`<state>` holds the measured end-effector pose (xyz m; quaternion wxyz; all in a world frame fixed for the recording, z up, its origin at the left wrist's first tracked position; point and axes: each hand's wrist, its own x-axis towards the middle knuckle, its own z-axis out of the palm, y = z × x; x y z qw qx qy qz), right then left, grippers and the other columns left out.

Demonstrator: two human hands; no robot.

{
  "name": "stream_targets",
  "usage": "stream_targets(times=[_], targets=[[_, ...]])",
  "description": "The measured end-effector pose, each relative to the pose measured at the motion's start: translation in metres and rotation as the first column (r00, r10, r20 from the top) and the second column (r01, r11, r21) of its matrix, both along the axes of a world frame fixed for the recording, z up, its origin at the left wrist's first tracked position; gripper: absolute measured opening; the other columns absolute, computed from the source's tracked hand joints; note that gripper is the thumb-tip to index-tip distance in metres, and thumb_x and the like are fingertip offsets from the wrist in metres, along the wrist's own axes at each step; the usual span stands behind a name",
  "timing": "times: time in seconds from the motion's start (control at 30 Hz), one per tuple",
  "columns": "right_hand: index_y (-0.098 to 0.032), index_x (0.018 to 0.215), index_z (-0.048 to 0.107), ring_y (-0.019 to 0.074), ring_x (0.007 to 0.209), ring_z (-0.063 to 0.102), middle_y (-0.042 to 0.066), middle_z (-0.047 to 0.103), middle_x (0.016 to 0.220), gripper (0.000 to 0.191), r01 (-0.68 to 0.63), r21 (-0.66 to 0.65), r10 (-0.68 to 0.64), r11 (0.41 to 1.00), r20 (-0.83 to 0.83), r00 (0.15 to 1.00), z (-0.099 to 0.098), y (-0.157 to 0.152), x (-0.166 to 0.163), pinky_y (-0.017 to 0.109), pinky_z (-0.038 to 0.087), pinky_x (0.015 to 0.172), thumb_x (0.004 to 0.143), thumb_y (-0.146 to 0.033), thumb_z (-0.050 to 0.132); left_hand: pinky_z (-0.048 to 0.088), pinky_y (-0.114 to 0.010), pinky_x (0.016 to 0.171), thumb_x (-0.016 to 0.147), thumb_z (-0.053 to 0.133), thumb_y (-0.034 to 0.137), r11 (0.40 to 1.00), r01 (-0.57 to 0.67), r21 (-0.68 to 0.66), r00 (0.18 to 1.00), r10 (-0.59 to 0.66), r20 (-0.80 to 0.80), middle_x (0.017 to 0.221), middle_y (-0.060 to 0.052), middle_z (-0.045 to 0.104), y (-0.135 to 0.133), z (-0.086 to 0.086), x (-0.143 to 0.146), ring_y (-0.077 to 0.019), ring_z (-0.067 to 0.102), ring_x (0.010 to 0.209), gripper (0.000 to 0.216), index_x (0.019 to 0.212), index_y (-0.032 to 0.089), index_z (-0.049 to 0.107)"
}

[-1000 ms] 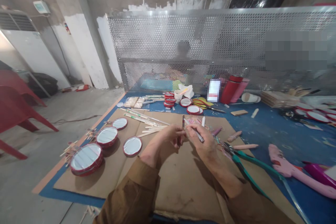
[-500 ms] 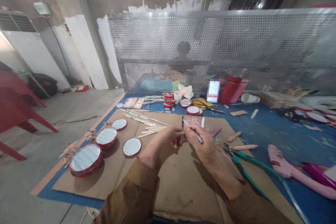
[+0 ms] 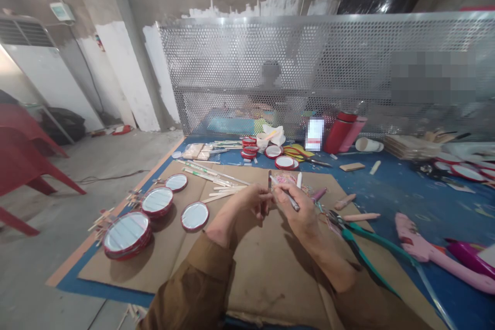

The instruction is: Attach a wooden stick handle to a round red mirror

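Observation:
My left hand (image 3: 247, 203) pinches a thin upright stick (image 3: 269, 179) above the cardboard sheet (image 3: 255, 263). My right hand (image 3: 296, 209) is closed on a slim grey pen-like tool (image 3: 288, 196), its tip meeting the stick beside my left fingers. Both hands touch each other over the middle of the cardboard. Several round red-rimmed mirrors (image 3: 127, 233) lie to the left of my hands, and loose wooden sticks (image 3: 216, 181) lie just beyond them.
Green-handled pliers (image 3: 358, 247) and a pink glue gun (image 3: 433, 252) lie to the right on the blue table (image 3: 410, 191). Red bottles (image 3: 340, 131), more small mirrors (image 3: 284, 161) and a perforated metal screen (image 3: 309, 72) stand at the back. Red chairs (image 3: 23, 160) stand on the left.

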<state>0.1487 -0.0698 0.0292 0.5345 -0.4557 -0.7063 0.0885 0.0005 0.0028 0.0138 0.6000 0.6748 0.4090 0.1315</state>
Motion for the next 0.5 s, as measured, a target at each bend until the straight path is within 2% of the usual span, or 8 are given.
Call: stream_targets(times=[0.13, 0.3, 0.5], targets=[[-0.023, 0.088, 0.068, 0.0212, 0.084, 0.069, 0.006, 0.076, 0.09, 0.02, 0.011, -0.004, -0.011, 1.0, -0.004, 1.0, -0.001, 0.001, 0.0, 0.033, 0.053, 0.078, 0.094, -0.034, 0.052, 0.045, -0.028, 0.049, 0.087, 0.059, 0.051, 1.0, 0.005, 0.007, 1.0, -0.004, -0.017, 0.051, -0.001, 0.056, -0.001, 0.002, 0.0, -0.0132, 0.053, 0.042, 0.041, 0.066, 0.016, 0.058], [-0.023, 0.088, 0.067, 0.0203, 0.083, 0.069, 0.005, 0.075, 0.088, 0.019, -0.012, 0.008, 0.012, 1.0, 0.007, 1.0, -0.001, 0.001, 0.001, 0.03, 0.053, 0.077, 0.094, -0.031, 0.052, 0.045, -0.026, 0.048, 0.082, 0.064, 0.056, 1.0, 0.018, -0.011, 1.0, -0.018, 0.021, 0.051, -0.001, 0.058, 0.0, 0.001, -0.001, -0.0121, 0.053, 0.042, 0.042, 0.067, 0.016, 0.058], [-0.021, 0.088, 0.068, 0.0204, 0.083, 0.069, 0.006, 0.075, 0.088, 0.019, 0.005, 0.011, -0.005, 1.0, 0.007, 1.0, -0.001, 0.0, 0.001, 0.031, 0.053, 0.078, 0.094, -0.033, 0.054, 0.043, -0.026, 0.046, 0.085, 0.06, 0.05, 1.0, 0.013, 0.007, 0.997, -0.014, 0.076, 0.052, -0.002, 0.059, 0.003, -0.01, -0.003, -0.0136, 0.054, 0.041, 0.037, 0.072, 0.016, 0.059]])
